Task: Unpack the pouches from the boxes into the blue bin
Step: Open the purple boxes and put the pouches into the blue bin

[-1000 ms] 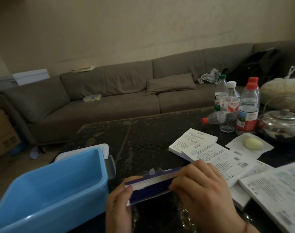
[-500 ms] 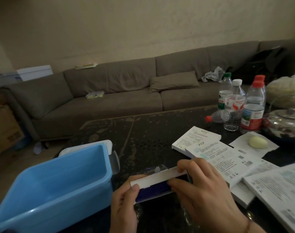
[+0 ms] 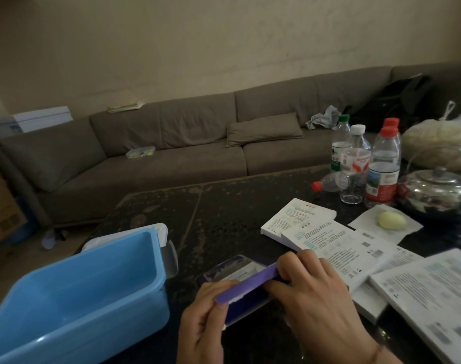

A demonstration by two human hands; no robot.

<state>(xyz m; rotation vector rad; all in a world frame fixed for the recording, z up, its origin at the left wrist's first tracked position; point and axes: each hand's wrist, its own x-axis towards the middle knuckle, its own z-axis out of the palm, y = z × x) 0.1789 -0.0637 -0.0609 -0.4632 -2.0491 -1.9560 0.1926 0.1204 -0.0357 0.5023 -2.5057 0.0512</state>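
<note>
In the head view, both hands worked one purple box [image 3: 246,278] just above the dark worktop [image 3: 224,206], beside the blue bin [image 3: 79,292]. The left hand [image 3: 203,319] had its grip closed on the box's near end, thumb on the purple edge, while the right hand [image 3: 313,290] pinched the far end, fingers curled over it. The box appeared to be partly open, a pale inner face showing behind the purple edge, though the dim light left it unclear whether that was a flap or a pouch. The bin stood with nothing visible inside it. A stack of white boxes [image 3: 329,248] lay to the right, near the water bottles [image 3: 381,164]. The step in hand looked like opening the box; the next move would probably call for drawing the pouches out and carrying them left over the bin's rim.
</note>
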